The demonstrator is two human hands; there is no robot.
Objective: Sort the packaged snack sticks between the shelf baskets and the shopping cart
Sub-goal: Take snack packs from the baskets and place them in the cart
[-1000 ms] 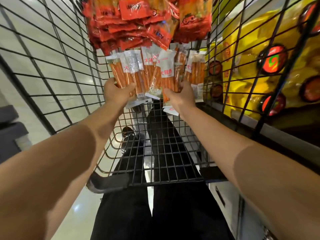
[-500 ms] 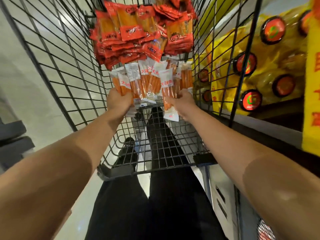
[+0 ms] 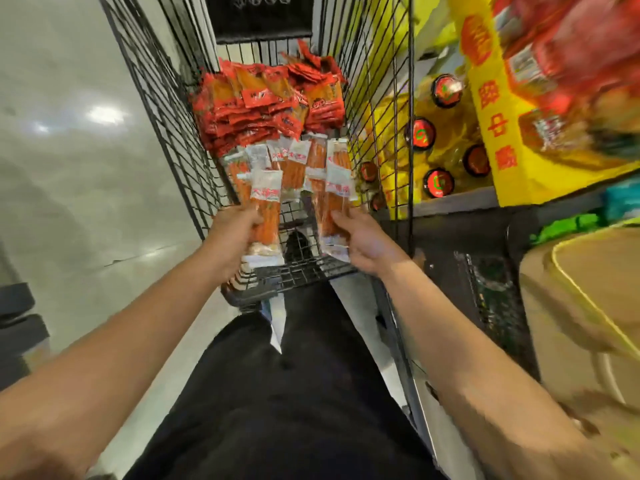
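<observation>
My left hand (image 3: 232, 237) grips a bunch of clear-wrapped orange snack sticks (image 3: 266, 209) with white label ends, held upright over the near end of the black wire shopping cart (image 3: 166, 109). My right hand (image 3: 363, 242) holds a second bunch of the same snack sticks (image 3: 334, 199) just to the right. More loose sticks (image 3: 292, 164) lie in the cart behind the two bunches. A heap of red-and-orange snack packets (image 3: 266, 105) fills the cart's far end.
Shelves to the right hold yellow oil bottles with red caps (image 3: 440, 147), a yellow sign (image 3: 495, 109) and blurred red packages (image 3: 568, 60). A brown cardboard box (image 3: 581, 306) sits lower right. My dark trousers (image 3: 287, 393) are below. Pale shiny floor (image 3: 76, 174) lies to the left.
The view has tilted so the cart sits farther away and higher. Both hands have drawn back toward me with their bunches, which are now split apart rather than fanned together.
</observation>
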